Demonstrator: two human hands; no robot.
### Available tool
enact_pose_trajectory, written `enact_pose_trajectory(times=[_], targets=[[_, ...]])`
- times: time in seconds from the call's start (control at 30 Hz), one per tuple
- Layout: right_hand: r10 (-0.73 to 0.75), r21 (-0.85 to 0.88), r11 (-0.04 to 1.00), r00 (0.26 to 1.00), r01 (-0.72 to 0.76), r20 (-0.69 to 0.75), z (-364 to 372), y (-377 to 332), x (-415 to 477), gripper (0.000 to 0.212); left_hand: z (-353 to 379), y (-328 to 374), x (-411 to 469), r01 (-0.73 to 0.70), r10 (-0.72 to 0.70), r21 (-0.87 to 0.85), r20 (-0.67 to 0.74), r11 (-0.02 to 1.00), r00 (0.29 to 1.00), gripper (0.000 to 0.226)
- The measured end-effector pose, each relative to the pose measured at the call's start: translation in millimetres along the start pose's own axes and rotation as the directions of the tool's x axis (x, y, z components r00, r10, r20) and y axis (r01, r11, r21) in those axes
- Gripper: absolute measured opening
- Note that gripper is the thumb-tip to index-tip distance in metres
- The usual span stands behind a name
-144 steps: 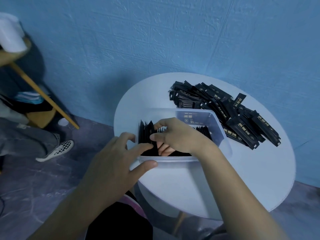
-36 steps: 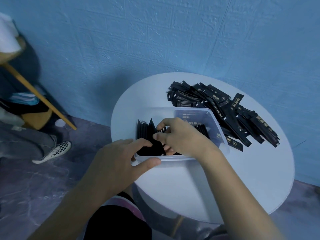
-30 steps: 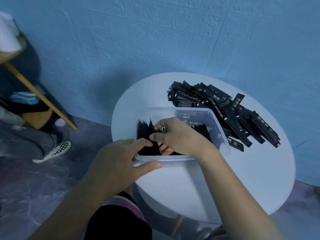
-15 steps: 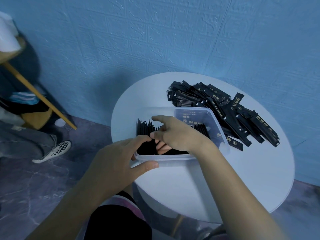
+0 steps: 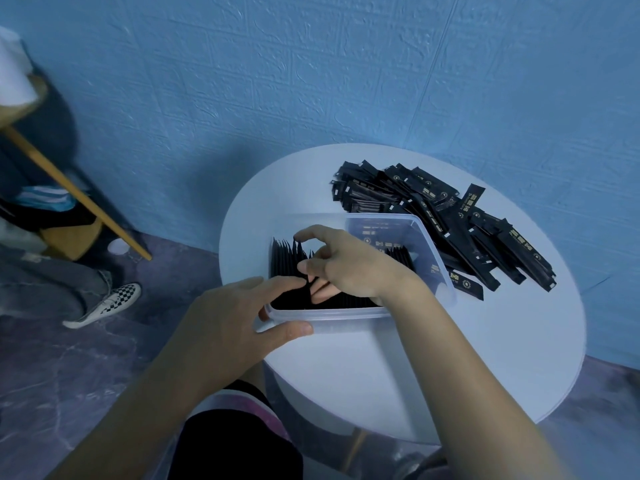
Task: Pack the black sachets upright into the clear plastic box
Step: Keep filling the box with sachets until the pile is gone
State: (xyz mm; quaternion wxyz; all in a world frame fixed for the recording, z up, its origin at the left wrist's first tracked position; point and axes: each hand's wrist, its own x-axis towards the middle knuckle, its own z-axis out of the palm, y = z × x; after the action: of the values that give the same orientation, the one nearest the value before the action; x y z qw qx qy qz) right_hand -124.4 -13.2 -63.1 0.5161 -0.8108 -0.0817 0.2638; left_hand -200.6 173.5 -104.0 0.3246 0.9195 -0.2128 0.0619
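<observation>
Box: the clear rectangular plastic box (image 5: 332, 316) stands on the near left part of the round white table (image 5: 450, 362), and its front wall is close to the table's edge.
Packed sachets: the upright black sachets (image 5: 284, 263) stand on edge in a tight row at the left end of the box. More of them show at the right end, behind the wrist.
Loose pile: the heap of narrow black sachets with gold print (image 5: 450, 216) lies flat on the table behind and to the right of the box. Some of them touch its far wall.
Left hand: the left hand (image 5: 235, 327) holds the near left corner of the box. The thumb lies along the outside of the front wall, and the fingers are bent over the rim and reach the sachets.
Right hand: the right hand (image 5: 349, 268) is inside the box with curled fingers. The index finger arches over the sachet tops, and the thumb and lower fingers pinch some upright sachets.
Surroundings: a blue textured wall (image 5: 311, 81) is behind the table. At the left, a checkered shoe (image 5: 107, 303) of another person rests on the grey floor, near a slanted wooden leg (image 5: 76, 192).
</observation>
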Motion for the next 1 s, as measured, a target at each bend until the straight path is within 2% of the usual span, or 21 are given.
enact_pose_trajectory(times=[0.07, 0.17, 0.27, 0.5, 0.8, 0.9, 1.0], targets=[[-0.008, 0.009, 1.000, 1.000, 0.008, 0.002, -0.6, 1.1, -0.5, 0.044, -3.6, -0.2, 2.4, 0.029, -0.029, 0.023, 0.017, 0.999, 0.999, 0.069], [-0.012, 0.030, 0.999, 0.999, 0.011, 0.031, -2.7, 3.1, -3.1, 0.056, -4.6, 1.0, 4.1, 0.072, -0.072, -0.001, 0.049, 0.997, 0.996, 0.073], [0.005, 0.066, 0.998, 1.000, -0.007, 0.022, -5.4, 5.2, -4.2, 0.062, -12.0, 5.8, 4.9, 0.083, -0.090, 0.072, 0.102, 0.994, 0.991, 0.075], [0.011, 0.040, 0.999, 1.000, -0.011, 0.000, -4.7, 3.9, -5.5, 0.044, -27.3, 10.4, 10.7, 0.041, -0.063, 0.125, 0.184, 0.991, 0.981, 0.082], [0.001, 0.066, 0.998, 1.000, -0.002, 0.024, -10.6, 5.5, -14.2, 0.044, -21.8, 7.2, 16.4, 0.080, -0.119, 0.175, 0.224, 0.981, 0.967, 0.091], [-0.033, -0.012, 0.999, 0.999, 0.032, -0.022, -16.7, 6.4, -22.2, 0.039, -19.5, 10.6, 14.3, 0.074, -0.105, 0.168, 0.181, 0.983, 0.978, 0.087], [-0.089, -0.018, 0.996, 0.984, 0.088, -0.154, -35.5, 10.1, -39.0, 0.035, -17.8, 10.9, 13.1, 0.077, -0.098, 0.155, 0.139, 0.985, 0.985, 0.084]])
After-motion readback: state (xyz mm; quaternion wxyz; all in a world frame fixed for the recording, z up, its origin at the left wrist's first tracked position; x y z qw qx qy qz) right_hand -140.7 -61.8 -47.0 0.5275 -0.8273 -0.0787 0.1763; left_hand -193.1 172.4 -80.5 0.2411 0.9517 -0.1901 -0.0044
